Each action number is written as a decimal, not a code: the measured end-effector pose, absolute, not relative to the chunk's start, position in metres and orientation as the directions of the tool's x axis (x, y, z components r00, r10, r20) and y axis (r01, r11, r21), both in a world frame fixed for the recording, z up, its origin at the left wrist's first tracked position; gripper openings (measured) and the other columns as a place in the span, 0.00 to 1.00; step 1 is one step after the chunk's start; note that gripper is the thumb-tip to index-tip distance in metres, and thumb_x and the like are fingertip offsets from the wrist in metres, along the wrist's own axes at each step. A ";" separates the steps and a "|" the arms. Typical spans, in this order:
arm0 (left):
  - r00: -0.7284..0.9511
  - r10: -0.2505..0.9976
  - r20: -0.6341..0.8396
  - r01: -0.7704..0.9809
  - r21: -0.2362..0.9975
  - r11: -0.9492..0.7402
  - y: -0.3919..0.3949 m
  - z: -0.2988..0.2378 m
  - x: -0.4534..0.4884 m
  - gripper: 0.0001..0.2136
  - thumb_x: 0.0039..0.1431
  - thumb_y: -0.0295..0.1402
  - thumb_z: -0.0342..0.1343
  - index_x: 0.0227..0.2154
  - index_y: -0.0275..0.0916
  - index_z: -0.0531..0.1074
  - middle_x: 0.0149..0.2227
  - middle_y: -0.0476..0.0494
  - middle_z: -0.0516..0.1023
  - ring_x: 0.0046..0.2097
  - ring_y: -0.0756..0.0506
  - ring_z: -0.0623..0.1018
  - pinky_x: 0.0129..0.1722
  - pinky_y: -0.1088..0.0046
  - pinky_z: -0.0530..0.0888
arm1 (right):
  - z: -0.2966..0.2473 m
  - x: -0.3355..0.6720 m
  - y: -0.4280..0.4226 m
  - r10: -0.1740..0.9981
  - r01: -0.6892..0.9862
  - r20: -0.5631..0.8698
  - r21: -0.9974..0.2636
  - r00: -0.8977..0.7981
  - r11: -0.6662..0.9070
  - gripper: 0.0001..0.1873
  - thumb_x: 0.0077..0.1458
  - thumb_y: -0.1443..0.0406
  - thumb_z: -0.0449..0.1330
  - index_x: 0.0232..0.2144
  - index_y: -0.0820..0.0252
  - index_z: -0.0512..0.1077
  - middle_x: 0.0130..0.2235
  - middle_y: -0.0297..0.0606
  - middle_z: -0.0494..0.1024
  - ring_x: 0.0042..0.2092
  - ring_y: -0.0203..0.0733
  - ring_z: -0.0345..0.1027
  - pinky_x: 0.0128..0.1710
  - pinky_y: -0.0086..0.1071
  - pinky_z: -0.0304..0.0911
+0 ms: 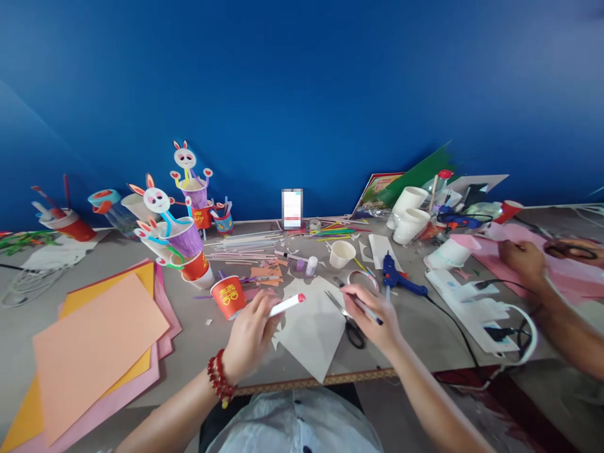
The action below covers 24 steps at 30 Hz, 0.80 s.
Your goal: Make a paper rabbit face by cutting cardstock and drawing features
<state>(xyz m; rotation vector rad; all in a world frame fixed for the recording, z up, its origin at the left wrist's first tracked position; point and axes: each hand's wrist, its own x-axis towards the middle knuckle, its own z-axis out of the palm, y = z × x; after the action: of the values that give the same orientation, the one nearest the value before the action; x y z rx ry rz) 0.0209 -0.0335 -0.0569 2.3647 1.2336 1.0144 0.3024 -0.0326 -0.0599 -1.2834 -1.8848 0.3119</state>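
Note:
My left hand (250, 333), a red bead bracelet on its wrist, is closed around a white marker (285, 306) with a red end. My right hand (375, 318) grips a dark pen (369, 309) slantwise. Between the hands a sheet of white paper (309, 333) lies on the table, its upper edge cut unevenly. Black-handled scissors (355, 335) rest at the paper's right edge, close to my right hand. Just beyond my left hand stands a red paper cup (226, 297) with a gold character, slightly tilted.
Rabbit-figure cups (182, 236) stand back left, behind stacked coloured paper (99, 352). Straws and scraps lie along the wall. A blue glue gun (401, 277) and a power strip (472, 314) with cables sit right. Another person's hand (521, 261) works with pink paper and scissors (570, 250).

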 end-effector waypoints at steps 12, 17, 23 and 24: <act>0.488 0.790 0.371 0.567 0.553 -0.610 -0.051 -0.059 0.024 0.08 0.70 0.32 0.43 0.39 0.40 0.66 0.32 0.45 0.76 0.30 0.46 0.76 0.30 0.73 0.69 | 0.010 0.237 0.120 0.950 0.951 0.057 0.013 -0.308 0.307 0.10 0.55 0.74 0.57 0.36 0.66 0.78 0.36 0.56 0.82 0.44 0.55 0.75 0.39 0.36 0.63; 0.387 0.888 0.250 0.617 0.645 -0.451 -0.052 -0.062 0.016 0.10 0.70 0.36 0.43 0.36 0.40 0.66 0.24 0.49 0.73 0.25 0.47 0.74 0.25 0.75 0.66 | 0.018 0.225 0.105 0.933 0.926 0.066 -0.118 -0.354 0.359 0.17 0.59 0.70 0.56 0.49 0.58 0.75 0.38 0.44 0.83 0.37 0.45 0.76 0.33 0.30 0.62; 0.487 0.853 0.186 0.506 0.736 -0.450 -0.060 -0.064 0.023 0.09 0.69 0.37 0.45 0.43 0.39 0.67 0.29 0.46 0.78 0.27 0.47 0.77 0.26 0.75 0.66 | -0.011 0.230 -0.013 0.710 0.235 0.142 -0.884 -0.690 0.405 0.19 0.53 0.63 0.66 0.48 0.47 0.77 0.36 0.33 0.82 0.31 0.41 0.73 0.29 0.31 0.66; 0.523 0.833 0.181 0.469 0.755 -0.458 -0.062 -0.063 0.026 0.10 0.69 0.37 0.45 0.45 0.38 0.67 0.32 0.44 0.79 0.29 0.46 0.78 0.28 0.75 0.67 | -0.021 0.228 -0.031 0.786 0.197 0.147 -0.926 -0.601 0.323 0.13 0.57 0.63 0.63 0.45 0.46 0.78 0.36 0.34 0.81 0.34 0.44 0.74 0.32 0.33 0.68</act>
<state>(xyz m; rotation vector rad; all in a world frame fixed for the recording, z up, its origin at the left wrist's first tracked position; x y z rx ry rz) 0.0261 -0.0620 -0.0635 2.1137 1.0532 0.7221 0.2283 -0.0309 -0.0214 -0.8630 -1.9957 1.2752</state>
